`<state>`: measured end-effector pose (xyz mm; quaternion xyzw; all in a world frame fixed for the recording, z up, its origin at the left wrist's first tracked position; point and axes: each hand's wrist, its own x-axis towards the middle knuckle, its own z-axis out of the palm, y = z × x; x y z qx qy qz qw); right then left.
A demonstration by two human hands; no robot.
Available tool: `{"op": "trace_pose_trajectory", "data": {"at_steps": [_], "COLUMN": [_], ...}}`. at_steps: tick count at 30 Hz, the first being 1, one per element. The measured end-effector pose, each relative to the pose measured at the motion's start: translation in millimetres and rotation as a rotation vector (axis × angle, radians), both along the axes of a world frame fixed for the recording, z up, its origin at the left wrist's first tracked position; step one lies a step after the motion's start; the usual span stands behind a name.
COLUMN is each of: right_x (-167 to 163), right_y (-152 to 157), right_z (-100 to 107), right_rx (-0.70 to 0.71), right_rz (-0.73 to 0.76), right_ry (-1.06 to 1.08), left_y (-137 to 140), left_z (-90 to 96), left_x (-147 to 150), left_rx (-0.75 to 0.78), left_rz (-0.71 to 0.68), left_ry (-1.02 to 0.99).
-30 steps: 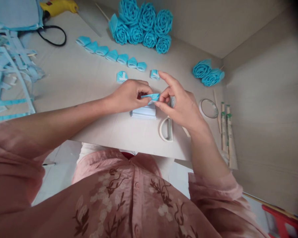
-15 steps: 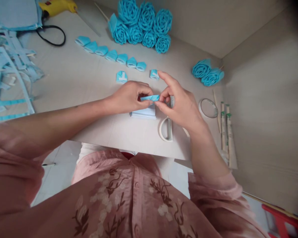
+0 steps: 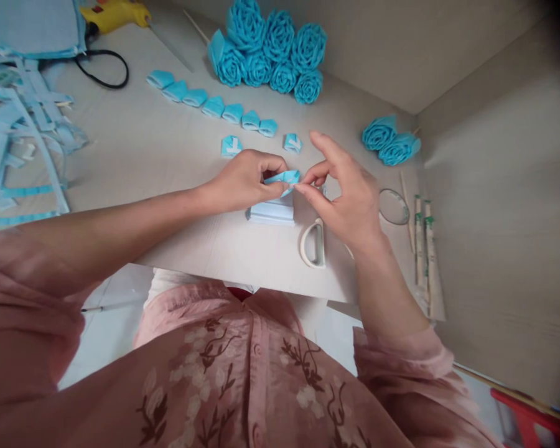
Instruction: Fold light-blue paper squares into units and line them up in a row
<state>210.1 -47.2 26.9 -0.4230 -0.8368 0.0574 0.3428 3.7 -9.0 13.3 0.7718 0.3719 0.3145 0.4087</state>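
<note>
Between thumb and fingers, my left hand (image 3: 245,180) grips a folded blue crepe-paper petal (image 3: 282,178). My right hand (image 3: 343,190) pinches the petal's right end with thumb and fingertip, its index finger raised. Under the hands lies a pale blue folded stack (image 3: 271,213). Beyond them sit two small folded blue pieces with white strips, one folded piece (image 3: 231,146) to the left and another folded piece (image 3: 292,143) to the right. Close to my right wrist is a white D-shaped object, seemingly a scissors handle (image 3: 313,244); the rest of it is hidden.
A row of folded blue petals (image 3: 213,106) crosses the table behind my hands. Blue paper roses (image 3: 280,43) stand at the back, with two more roses (image 3: 392,140) at right. A yellow glue gun (image 3: 116,15), paper scraps (image 3: 28,137), a tape roll (image 3: 394,206) and wrapped sticks (image 3: 424,249) lie around.
The petal has tilted so more of its folded face shows. My right hand has shifted slightly right, its index finger lifting away from the small piece behind. The view has moved a little.
</note>
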Motion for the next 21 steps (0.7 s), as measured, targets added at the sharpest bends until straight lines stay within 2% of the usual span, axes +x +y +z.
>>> {"op": "trace_pose_trajectory", "data": {"at_steps": [6,14,21], "right_x": [-3.5,-3.0,-3.3], "right_y": [-0.6,-3.3,-3.9], "right_z": [-4.1,-0.8,2.4], "right_rx": [-0.03,-0.103,-0.084], "right_rz": [0.008,-0.104,-0.092], "right_ry": [0.151,0.091,0.092], "left_y": [-0.2,1.1,2.2], "left_z": [2.1,-0.7,-0.6], "left_x": [-0.5,-1.3,-5.0], "left_rx": [-0.086,-0.156,-0.223], "left_rz": [0.002,-0.045,-0.034], "left_ry": [-0.023,-0.104,-0.169]}}
